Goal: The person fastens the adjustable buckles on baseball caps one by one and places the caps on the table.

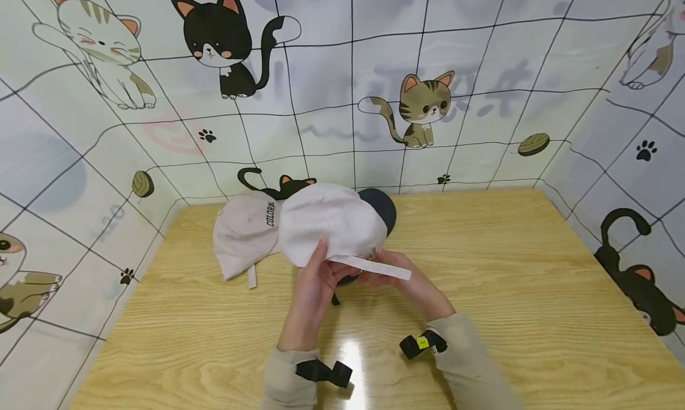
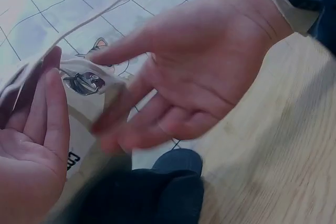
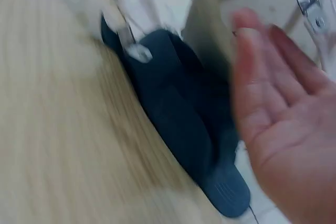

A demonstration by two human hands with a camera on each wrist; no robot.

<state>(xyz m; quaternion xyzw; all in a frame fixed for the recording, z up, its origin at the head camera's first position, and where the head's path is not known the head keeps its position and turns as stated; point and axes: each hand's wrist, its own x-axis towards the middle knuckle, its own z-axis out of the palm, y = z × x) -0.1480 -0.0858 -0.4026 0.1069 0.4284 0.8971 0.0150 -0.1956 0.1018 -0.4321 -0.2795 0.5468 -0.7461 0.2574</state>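
Observation:
In the head view, a white cap (image 1: 326,223) is held up off the table with its strap (image 1: 382,268) sticking out to the right. My left hand (image 1: 316,282) grips its lower edge, thumb on the outside and fingers underneath. My right hand (image 1: 404,273) holds the edge beside the strap; in the left wrist view its fingers look loosely spread near a metal buckle (image 2: 86,82). Behind and below lies a dark navy cap (image 3: 176,111), partly hidden. To the left, a pale pinkish cap (image 1: 243,232) with dark lettering rests on the table, its short strap hanging towards me.
The wooden table (image 1: 508,291) stretches out around the caps. A cat-patterned cloth wall (image 1: 326,71) closes off the back and both sides. Black wrist straps (image 1: 321,371) are on both cuffs.

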